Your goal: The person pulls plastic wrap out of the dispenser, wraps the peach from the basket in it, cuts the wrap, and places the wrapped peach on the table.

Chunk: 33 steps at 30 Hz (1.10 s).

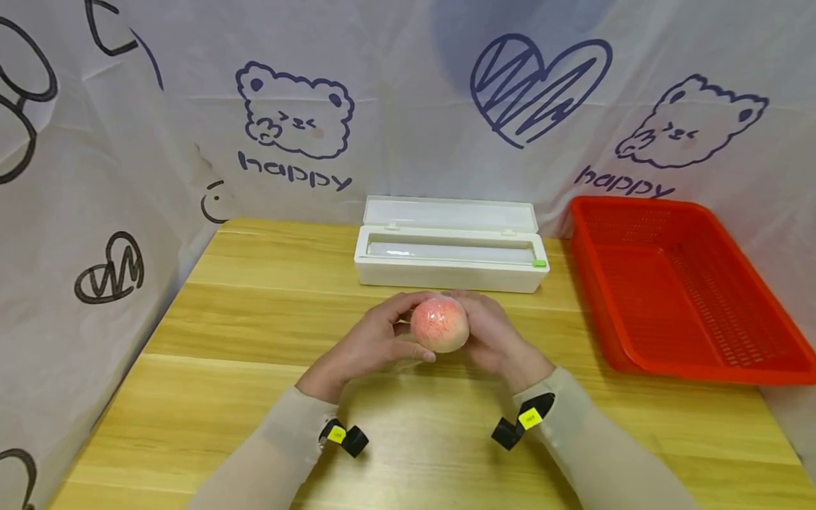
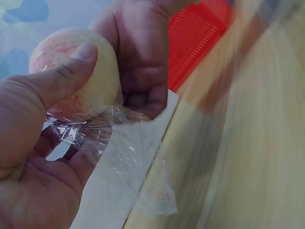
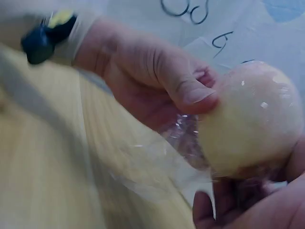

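Observation:
Between both hands is a pink and pale yellow peach, held up over the table just in front of a white box. Clear plastic wrap covers it, and a loose crumpled tail hangs from its underside in both wrist views. My left hand grips the peach from the left, with the thumb lying across its side. From the right, my right hand holds the peach, its fingers curled against the fruit and wrap; the peach hides part of them in the head view.
Behind the hands stands the white plastic wrap dispenser, lid raised, with a roll inside and a green slider at its right end. A red plastic basket sits at the right on the wooden table.

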Each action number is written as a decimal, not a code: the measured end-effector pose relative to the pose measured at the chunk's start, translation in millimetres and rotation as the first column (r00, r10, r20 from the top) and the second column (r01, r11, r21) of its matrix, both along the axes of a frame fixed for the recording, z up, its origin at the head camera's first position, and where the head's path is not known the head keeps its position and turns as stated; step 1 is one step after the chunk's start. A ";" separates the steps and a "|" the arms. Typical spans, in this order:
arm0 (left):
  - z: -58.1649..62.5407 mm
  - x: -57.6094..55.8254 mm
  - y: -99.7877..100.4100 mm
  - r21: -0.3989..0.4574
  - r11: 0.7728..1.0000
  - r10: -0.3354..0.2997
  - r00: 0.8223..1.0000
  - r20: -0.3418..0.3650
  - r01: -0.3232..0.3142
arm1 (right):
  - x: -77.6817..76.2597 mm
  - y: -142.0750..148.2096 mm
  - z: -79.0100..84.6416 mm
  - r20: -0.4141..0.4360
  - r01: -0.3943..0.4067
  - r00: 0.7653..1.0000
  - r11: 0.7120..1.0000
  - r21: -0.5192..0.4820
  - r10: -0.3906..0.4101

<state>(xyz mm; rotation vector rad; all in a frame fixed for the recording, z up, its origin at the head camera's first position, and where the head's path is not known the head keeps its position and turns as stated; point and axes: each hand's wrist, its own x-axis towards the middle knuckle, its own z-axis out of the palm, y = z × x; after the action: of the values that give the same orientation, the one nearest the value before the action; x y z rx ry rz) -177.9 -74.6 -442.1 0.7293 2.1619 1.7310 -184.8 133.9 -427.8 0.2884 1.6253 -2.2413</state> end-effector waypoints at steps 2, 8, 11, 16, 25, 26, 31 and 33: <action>-0.1 -0.2 0.3 -0.033 0.999 0.002 1.000 -0.012 -0.003 | -1.6 1.5 1.2 -0.033 0.000 0.999 0.998 0.058 0.002; 1.4 0.5 3.1 -0.158 0.987 0.024 0.994 -0.108 -0.041 | 0.0 -1.1 8.7 -0.058 -0.157 0.985 0.980 0.119 0.164; 3.5 1.7 5.5 -0.197 0.979 0.029 0.990 -0.138 -0.056 | 0.8 -1.3 10.7 -0.052 -0.192 0.978 0.971 0.146 0.201; 7.0 3.1 8.5 -0.241 0.968 0.027 0.985 -0.170 -0.068 | 0.1 -0.9 13.6 -0.052 -0.199 0.976 0.963 0.179 0.212; 6.4 0.7 6.2 -0.270 0.962 -0.016 0.980 -0.198 -0.039 | -3.9 2.4 12.5 0.007 -0.183 0.983 0.960 0.214 0.185; 6.5 0.0 6.0 -0.274 0.961 -0.026 0.980 -0.200 -0.030 | -4.8 3.7 12.6 0.018 -0.196 0.980 0.956 0.218 0.197; 9.8 -1.1 5.8 -0.299 0.954 -0.053 0.979 -0.196 -0.008 | -6.2 5.4 13.1 0.058 -0.222 0.975 0.956 0.194 0.214; 11.7 -0.6 6.4 -0.296 0.955 -0.044 0.982 -0.186 -0.013 | -5.4 5.3 12.2 0.058 -0.195 0.980 0.969 0.155 0.188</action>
<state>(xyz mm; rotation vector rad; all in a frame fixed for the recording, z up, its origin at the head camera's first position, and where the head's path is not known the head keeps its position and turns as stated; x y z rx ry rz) -178.4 -68.2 -430.4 0.8558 2.4627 1.3308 -190.2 139.2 -415.6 0.2083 1.7343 -1.9543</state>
